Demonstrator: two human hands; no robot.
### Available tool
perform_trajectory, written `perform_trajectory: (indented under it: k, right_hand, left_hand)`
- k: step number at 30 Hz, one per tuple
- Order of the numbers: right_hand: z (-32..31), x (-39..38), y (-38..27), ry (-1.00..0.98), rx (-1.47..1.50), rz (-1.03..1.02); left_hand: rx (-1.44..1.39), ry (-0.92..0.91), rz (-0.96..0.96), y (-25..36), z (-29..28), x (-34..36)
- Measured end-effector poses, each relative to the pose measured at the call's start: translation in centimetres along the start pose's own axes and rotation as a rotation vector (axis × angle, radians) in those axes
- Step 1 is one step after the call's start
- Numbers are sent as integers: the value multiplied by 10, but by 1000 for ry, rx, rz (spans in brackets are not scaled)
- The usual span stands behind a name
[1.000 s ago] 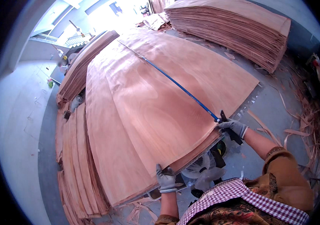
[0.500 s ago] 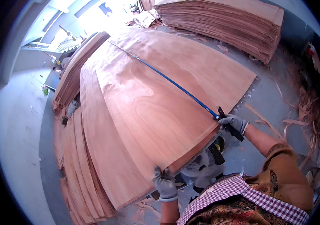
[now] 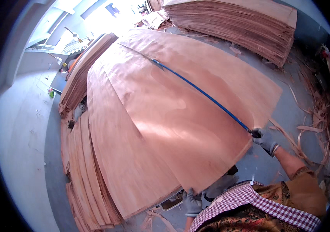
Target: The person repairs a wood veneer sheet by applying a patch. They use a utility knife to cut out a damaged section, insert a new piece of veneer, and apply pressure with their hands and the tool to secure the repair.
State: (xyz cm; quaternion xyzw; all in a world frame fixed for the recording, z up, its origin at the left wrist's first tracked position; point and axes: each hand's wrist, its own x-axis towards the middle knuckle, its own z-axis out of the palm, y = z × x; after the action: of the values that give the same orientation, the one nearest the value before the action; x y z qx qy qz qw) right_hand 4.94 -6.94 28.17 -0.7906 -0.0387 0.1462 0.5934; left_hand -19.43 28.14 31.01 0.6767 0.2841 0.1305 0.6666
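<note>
Head view: left hand [image 3: 192, 202] grips near edge of top veneer sheet [image 3: 180, 112]; right hand [image 3: 266, 140] closed on blue rod [image 3: 203, 92], rod running diagonally away across sheet toward far left.

A: What did the top veneer sheet [image 3: 180, 112] hide?
B: The sheets beneath it, and the left hand's [image 3: 191, 201] fingertips at its near edge.

A: And the blue stick [image 3: 201, 91]?
B: Its near end lay inside the right hand [image 3: 266, 140], blurred; the grip could not be read. The far stack [image 3: 242, 27] was cut by the rim.
</note>
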Motion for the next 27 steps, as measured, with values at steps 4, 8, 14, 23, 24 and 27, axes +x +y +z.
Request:
perform_trajectory:
  k: [4, 8, 14, 23, 24, 27]
  right_hand:
    - [13, 46, -40, 46, -218, -71]
    - [23, 122, -23, 125, -283, -186]
    - [4, 149, 5, 27, -275, -74]
    - [-9, 88, -4, -36, -359, -139]
    - [0, 82, -13, -40, -322, -95]
    - [32, 61, -39, -67, -221, -36]
  left_hand:
    - [-553, 137, -241, 28, 15, 49]
    - [-617, 137, -206, 49, 35, 102]
    - [-571, -24, -486, -8, 35, 119]
    - [-407, -278, -723, -23, 43, 105]
    - [-551, -478, -816, -28, 29, 109]
    - [-333, -528, -786, -15, 11, 78]
